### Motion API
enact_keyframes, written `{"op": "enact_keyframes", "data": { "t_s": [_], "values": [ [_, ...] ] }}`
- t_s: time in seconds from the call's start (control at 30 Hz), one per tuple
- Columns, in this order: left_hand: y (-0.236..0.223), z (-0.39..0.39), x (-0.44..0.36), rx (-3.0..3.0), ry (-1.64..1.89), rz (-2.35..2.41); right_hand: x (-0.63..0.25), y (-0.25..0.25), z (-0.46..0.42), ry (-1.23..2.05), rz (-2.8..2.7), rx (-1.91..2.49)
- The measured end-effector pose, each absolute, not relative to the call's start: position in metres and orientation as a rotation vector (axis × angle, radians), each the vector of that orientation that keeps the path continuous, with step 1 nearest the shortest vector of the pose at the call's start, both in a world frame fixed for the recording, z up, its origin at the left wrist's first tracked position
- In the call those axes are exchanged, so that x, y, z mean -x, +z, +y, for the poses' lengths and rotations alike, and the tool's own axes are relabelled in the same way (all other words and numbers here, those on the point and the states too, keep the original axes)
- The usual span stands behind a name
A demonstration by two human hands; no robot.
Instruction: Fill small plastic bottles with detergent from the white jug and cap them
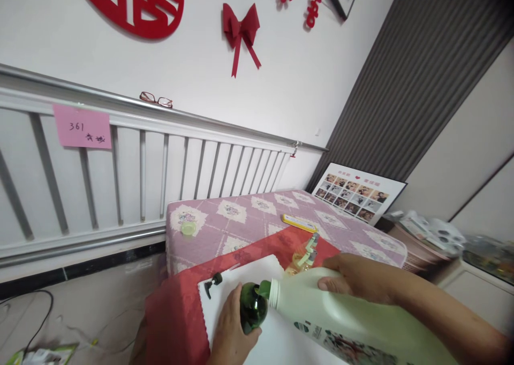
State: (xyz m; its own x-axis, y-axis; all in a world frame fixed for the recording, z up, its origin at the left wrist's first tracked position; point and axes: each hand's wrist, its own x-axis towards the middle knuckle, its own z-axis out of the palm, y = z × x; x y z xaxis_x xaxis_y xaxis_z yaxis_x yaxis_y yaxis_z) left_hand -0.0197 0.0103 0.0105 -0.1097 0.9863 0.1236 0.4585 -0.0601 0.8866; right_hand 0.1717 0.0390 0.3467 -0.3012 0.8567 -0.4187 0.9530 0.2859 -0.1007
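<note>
My left hand [229, 335] wraps round a small glossy dark green bottle [252, 310] above a white scalloped cloth [283, 335]. My right hand [353, 276] grips a large pale green jug [321, 306] from above, tilted onto its side with its open mouth against the small bottle's green neck. Whether liquid flows between them I cannot tell. Left of the bottle, a dark pump head [212, 284] lies on the cloth. Behind the jug are bottles [301, 260] with amber contents and pale green tops. A round pale green cap [188, 228] rests on the purple patterned mattress [217, 247].
A red cloth [172, 311] lies under the white one. Beyond it is a yellow and white box [299, 223]. A white railing [201, 164] runs along the wall, with glasses [156, 99] on top. A photo board [357, 194] leans at the back right. Cables [48, 314] trail on the floor.
</note>
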Motion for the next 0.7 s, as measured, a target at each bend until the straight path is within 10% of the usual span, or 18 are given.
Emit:
{"op": "enact_keyframes", "data": {
  "t_s": [0.7],
  "values": [
    [0.0119,0.0101,0.0198,-1.557,1.111,1.618,-0.1701,0.3468,0.0388,-0.445,2.241,-1.666]
  ]
}}
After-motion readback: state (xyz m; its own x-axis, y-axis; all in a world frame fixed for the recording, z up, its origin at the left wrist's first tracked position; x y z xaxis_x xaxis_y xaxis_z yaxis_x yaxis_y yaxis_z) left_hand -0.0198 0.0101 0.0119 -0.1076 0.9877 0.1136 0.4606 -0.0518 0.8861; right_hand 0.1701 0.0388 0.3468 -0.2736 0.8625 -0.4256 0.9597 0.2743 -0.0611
